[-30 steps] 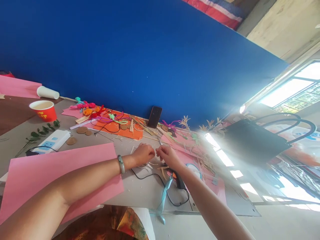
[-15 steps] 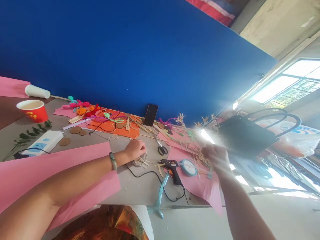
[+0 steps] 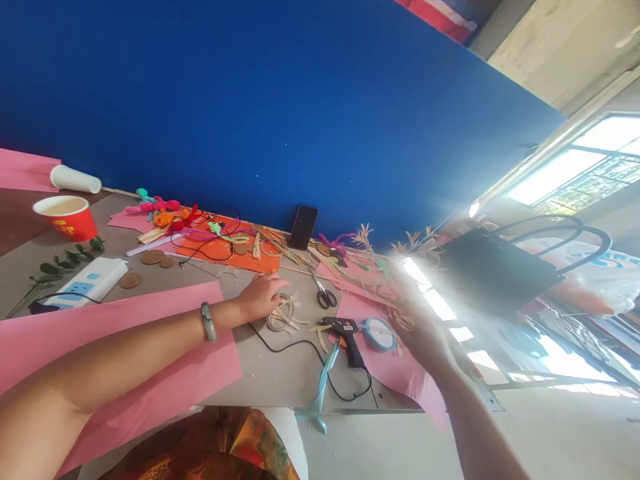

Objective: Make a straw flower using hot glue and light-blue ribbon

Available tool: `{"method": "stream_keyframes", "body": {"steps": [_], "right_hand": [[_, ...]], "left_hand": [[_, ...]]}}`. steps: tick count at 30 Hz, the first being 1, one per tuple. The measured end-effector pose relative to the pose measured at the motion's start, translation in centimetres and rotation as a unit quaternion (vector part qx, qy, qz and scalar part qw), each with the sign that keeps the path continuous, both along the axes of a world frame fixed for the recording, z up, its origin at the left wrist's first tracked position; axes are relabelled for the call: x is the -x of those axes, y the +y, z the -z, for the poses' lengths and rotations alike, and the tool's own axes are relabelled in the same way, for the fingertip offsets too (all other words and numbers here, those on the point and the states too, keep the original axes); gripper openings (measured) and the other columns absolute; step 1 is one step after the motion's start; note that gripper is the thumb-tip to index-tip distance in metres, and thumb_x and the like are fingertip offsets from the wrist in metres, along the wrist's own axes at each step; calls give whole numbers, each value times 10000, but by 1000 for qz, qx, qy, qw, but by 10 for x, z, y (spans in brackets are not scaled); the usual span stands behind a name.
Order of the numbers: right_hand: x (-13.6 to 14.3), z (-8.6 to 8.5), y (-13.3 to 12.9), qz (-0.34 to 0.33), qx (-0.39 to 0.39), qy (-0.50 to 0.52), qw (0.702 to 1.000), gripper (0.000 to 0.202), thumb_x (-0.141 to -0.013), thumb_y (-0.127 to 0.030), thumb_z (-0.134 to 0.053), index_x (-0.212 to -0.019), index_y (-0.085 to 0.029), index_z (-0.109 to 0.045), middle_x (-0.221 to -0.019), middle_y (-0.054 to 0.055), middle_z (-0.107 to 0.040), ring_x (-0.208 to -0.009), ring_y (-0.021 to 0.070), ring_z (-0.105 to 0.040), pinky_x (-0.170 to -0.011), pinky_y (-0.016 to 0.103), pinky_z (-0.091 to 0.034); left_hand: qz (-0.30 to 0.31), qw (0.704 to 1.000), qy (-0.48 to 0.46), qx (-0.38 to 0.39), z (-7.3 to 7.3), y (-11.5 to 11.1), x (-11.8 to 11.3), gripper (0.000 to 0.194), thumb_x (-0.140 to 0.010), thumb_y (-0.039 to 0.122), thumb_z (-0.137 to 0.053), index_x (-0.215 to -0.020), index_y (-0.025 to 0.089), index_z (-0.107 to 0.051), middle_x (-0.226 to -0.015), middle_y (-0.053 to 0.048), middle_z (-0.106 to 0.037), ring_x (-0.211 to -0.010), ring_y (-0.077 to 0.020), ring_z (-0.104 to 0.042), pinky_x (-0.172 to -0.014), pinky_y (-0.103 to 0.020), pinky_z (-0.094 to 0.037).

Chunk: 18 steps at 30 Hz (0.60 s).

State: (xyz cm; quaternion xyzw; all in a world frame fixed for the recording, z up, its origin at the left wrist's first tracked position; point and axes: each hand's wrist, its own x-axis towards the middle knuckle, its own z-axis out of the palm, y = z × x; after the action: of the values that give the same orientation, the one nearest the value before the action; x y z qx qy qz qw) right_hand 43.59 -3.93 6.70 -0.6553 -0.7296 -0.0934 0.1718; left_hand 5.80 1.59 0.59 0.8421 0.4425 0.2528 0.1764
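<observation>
My left hand (image 3: 261, 296), a bracelet on its wrist, hovers just above and left of a thin round hoop (image 3: 280, 325) with pale dried scraps in and around it. Its fingers are loosely stretched out, and I see nothing held. Over the pink paper's right side, my right hand (image 3: 423, 333) is smeared by motion and glare; its fingers lie by dried plant pieces, and whether they grip any is unclear. Left of this hand lie a roll of light blue ribbon (image 3: 378, 335) and a black glue gun (image 3: 347, 337). Black-handled scissors (image 3: 326, 298) rest behind the gun.
A phone (image 3: 303, 227) leans against the blue panel (image 3: 280, 100). On the left stand a red paper cup (image 3: 75, 223) and a white power strip (image 3: 95, 283). Pink paper (image 3: 165, 320) lies beneath my left forearm. A dark handbag (image 3: 493, 270) sits at the right. The glue gun's cord loops frontward.
My left hand has shifted slightly left off the hoop, its curled fingers now extended. My right hand has moved left and down, closer to the ribbon roll.
</observation>
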Motion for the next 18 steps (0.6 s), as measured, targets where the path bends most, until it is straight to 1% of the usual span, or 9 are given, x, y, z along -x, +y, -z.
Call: {"method": "stream_keyframes", "body": {"steps": [1, 2, 3, 4, 7, 10, 13, 15, 18], "right_hand": [[21, 2, -2, -50, 33, 3, 998, 279, -854, -370, -535, -1067, -228, -646, -1054, 92, -650, -944, 249, -608, -789, 357, -477], [42, 3, -4, -104, 76, -1, 992, 251, -864, -356, -539, -1052, -239, -656, -1050, 85, -647, -925, 237, -609, -785, 346, -473], [62, 4, -5, -158, 131, -21, 979, 227, -883, -339, -534, -1043, -249, -667, -1023, 78, -647, -913, 224, -607, -779, 331, -462], [80, 6, -5, -187, 159, -44, 968, 191, -876, -320, -556, -1001, -252, -684, -964, 70, -646, -873, 216, -605, -745, 318, -451], [117, 13, 2, -240, 197, -128, 942, 194, -813, -224, -636, -997, -226, -696, -924, 72, -629, -880, 223, -585, -771, 326, -402], [133, 23, 13, -274, 223, -175, 919, 154, -756, -136, -650, -882, -190, -718, -848, 74, -605, -850, 222, -571, -767, 331, -363], [137, 30, 22, -293, 236, -169, 911, 88, -724, -91, -649, -735, -163, -698, -785, 71, -592, -798, 209, -566, -741, 323, -352], [137, 29, 26, -302, 238, -150, 911, 109, -732, -69, -629, -705, -163, -676, -771, 57, -597, -767, 188, -568, -735, 308, -359], [139, 23, 31, -303, 232, -106, 918, 145, -767, -54, -579, -730, -166, -662, -776, 41, -614, -718, 152, -570, -711, 274, -381]], "left_hand": [[16, 1000, 3, -7, -1, -4, 2, 347, -800, 113, -485, -1099, 189, -643, -1113, -66, -653, -1067, -220, -577, -916, -358, -402], [35, 999, 11, -14, -2, -7, 3, 255, -819, 164, -504, -1013, 191, -667, -1058, -58, -661, -1038, -221, -581, -914, -365, -395], [52, 998, 22, -18, -3, -11, 4, 191, -823, 210, -529, -942, 191, -677, -1003, -50, -665, -994, -220, -588, -904, -370, -391], [71, 997, 36, -24, -3, -15, 6, 155, -814, 256, -561, -893, 190, -677, -961, -45, -662, -965, -222, -587, -894, -373, -388], [121, 988, 83, -39, 0, -24, 10, 184, -764, 348, -641, -862, 195, -673, -940, -49, -653, -963, -246, -575, -862, -380, -382], [143, 982, 117, -45, 4, -29, 14, 172, -742, 331, -666, -851, 198, -669, -990, -61, -650, -995, -264, -568, -841, -383, -378], [136, 980, 139, -47, 4, -31, 18, 91, -755, 266, -645, -794, 185, -658, -991, -72, -652, -996, -269, -566, -814, -377, -376], [131, 980, 144, -39, 3, -32, 20, 59, -774, 227, -616, -776, 186, -658, -976, -69, -656, -989, -266, -568, -800, -370, -373], [131, 981, 138, -26, 2, -32, 24, 78, -782, 182, -583, -756, 192, -656, -956, -57, -662, -970, -253, -576, -805, -369, -367]]}}
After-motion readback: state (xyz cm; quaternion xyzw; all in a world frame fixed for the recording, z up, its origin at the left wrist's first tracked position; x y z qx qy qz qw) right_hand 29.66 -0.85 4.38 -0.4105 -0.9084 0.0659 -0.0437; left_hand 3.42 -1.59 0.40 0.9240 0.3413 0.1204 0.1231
